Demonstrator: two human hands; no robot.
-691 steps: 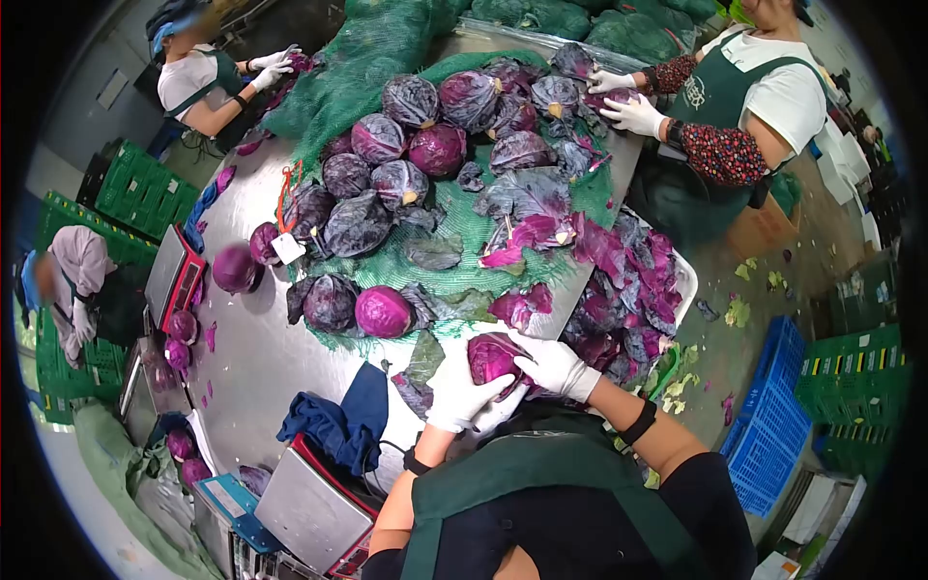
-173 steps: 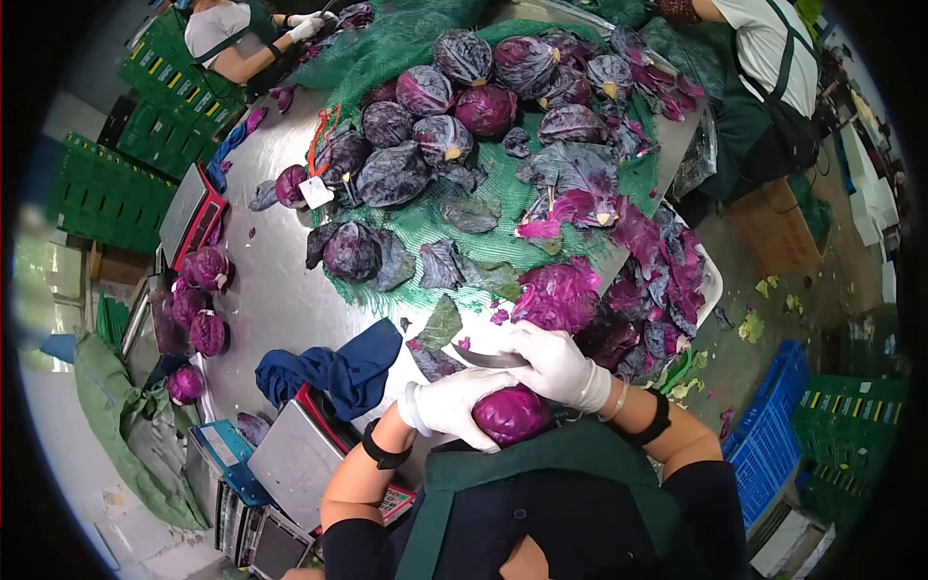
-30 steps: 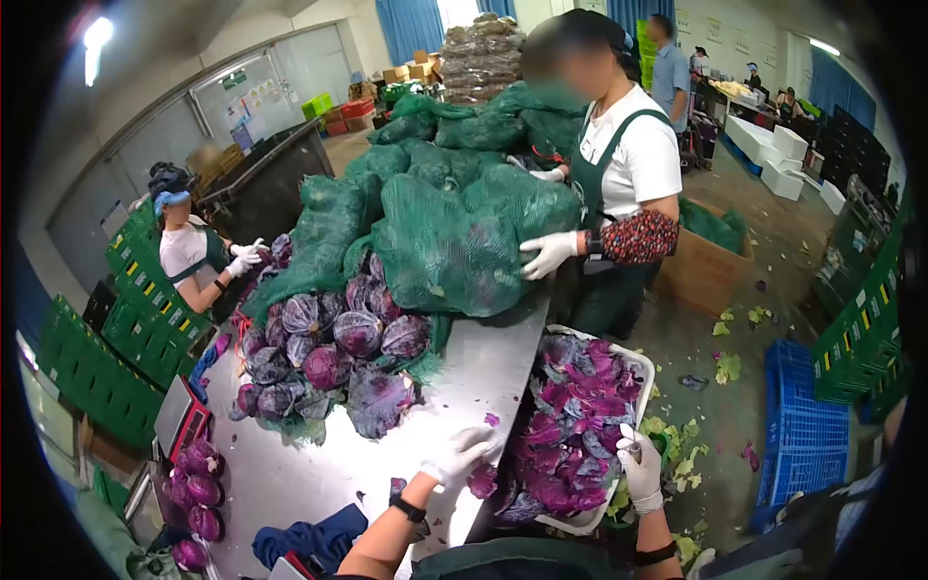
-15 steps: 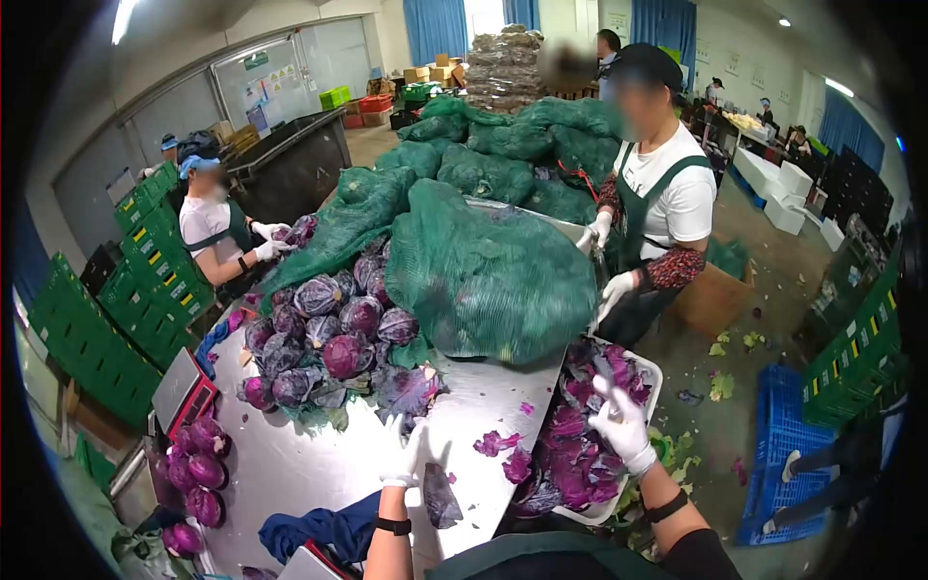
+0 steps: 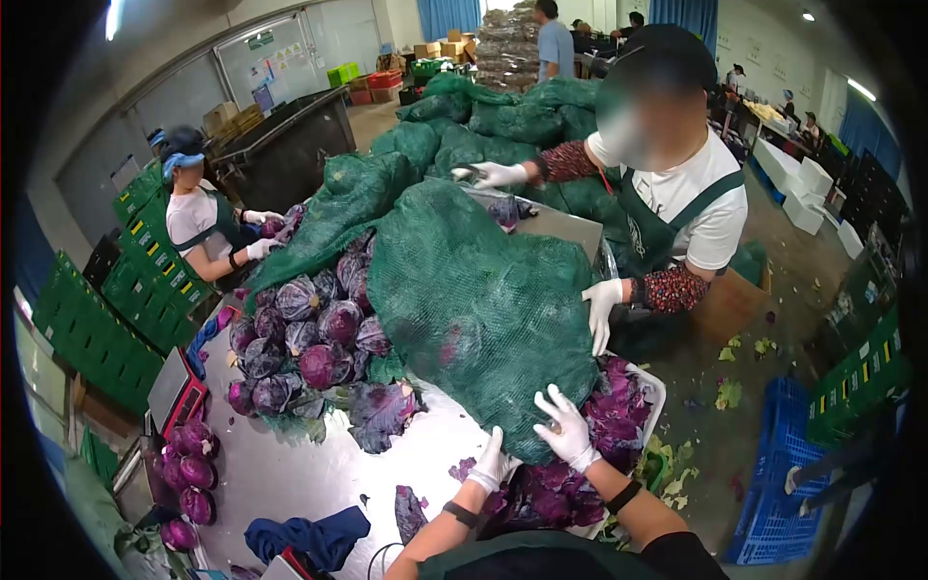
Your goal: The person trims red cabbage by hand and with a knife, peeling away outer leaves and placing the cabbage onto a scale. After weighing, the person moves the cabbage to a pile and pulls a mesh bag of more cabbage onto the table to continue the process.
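A big green net sack [image 5: 474, 309] full of cabbages lies on the steel table [image 5: 319, 474], its near end in front of me. My left hand [image 5: 491, 464], in a white glove, grips the sack's lower edge. My gloved right hand [image 5: 565, 432] clutches the mesh a little higher and to the right. Whether that hand also holds something small I cannot tell. Across the table a co-worker in a green apron has one gloved hand [image 5: 599, 311] on the sack's right side and the other [image 5: 495, 174] at its top.
Loose red cabbages [image 5: 309, 343] are heaped left of the sack. A white tray of purple leaf trimmings [image 5: 628, 406] hangs off the table's right edge. Trimmed cabbages [image 5: 188, 469], a scale [image 5: 174, 387] and a blue cloth [image 5: 309, 536] lie at left. Another worker [image 5: 198, 227] stands far left; blue crate [image 5: 793, 454] at right.
The sack has slid down the table toward me. Both my hands went from the table and the tray onto its near end. The co-worker now leans over it.
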